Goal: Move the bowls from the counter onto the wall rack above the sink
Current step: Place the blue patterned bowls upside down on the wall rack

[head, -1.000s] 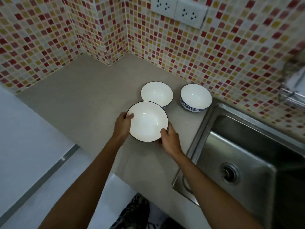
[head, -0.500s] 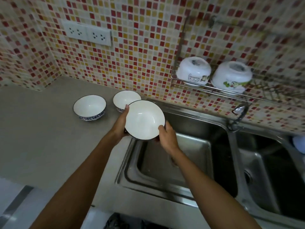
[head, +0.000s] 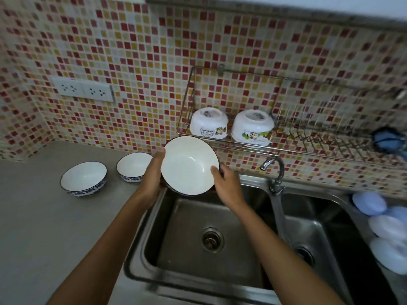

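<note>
I hold a white bowl with a dark rim [head: 188, 165] in the air above the left sink basin, tilted toward me. My left hand [head: 153, 176] grips its left edge and my right hand [head: 226, 187] grips its right edge. Two more white bowls with blue patterns stand on the counter: a larger one [head: 83, 178] and a smaller one [head: 133, 166] partly behind my left hand. The wire wall rack [head: 308, 137] hangs just above and behind the held bowl. Two white cartoon-printed bowls [head: 209, 124] [head: 253, 126] sit upside down at its left end.
A double steel sink [head: 198, 271] lies below my arms, with a tap [head: 273, 168] between the basins. Several pale blue and white round lids [head: 383, 227] lie at the right edge. A blue object [head: 387, 139] hangs at the rack's right end. Wall sockets [head: 83, 90] sit at left.
Both hands lifted the bowl off the counter and carried it right and upward, over the sink and close under the rack. The view swung right, bringing rack and second basin into sight.
</note>
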